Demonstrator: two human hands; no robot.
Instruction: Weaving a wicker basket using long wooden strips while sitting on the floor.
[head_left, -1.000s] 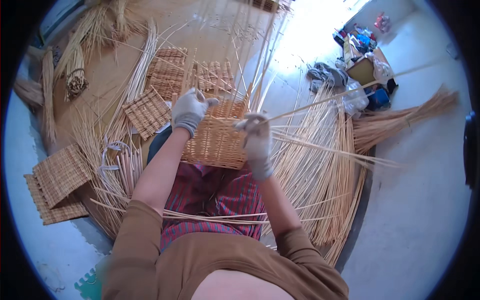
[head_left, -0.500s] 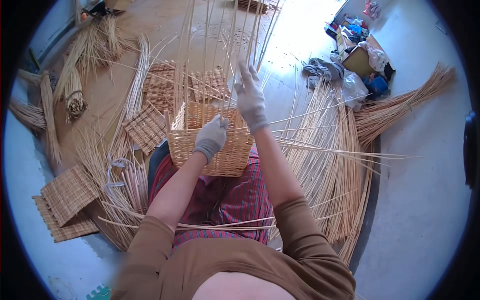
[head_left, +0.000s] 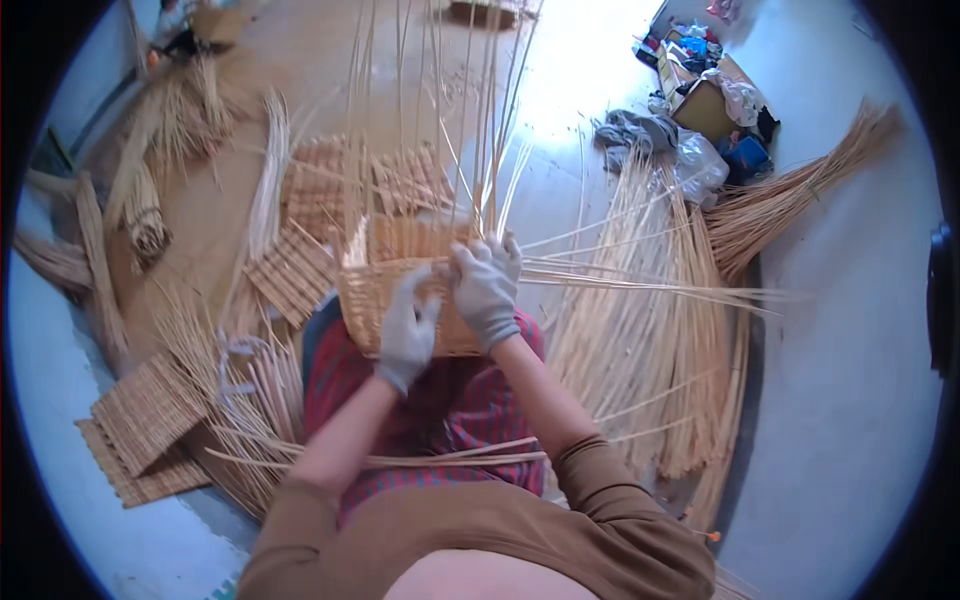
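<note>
A half-woven wicker basket rests on my lap, its long upright stakes rising from the rim. My left hand, in a pale grey glove, is in front of the basket's near wall with thumb and fingers apart. My right hand, gloved alike, is closed at the right end of the near rim, its fingers bent round wicker strands there. Loose weaving strands run out to the right from that corner. The fingertips of both hands are slightly blurred.
Long loose wicker bundles lie to my right, a tied bundle beyond them. Woven panels lie at left, with others past the basket. Bags and boxes sit at far right. Several strands cross my lap.
My right hand has come down from among the upright stakes to the rim, and its outstretched fingers have bent. My left hand has come off the rim, lower and nearer me, its fingers opening.
</note>
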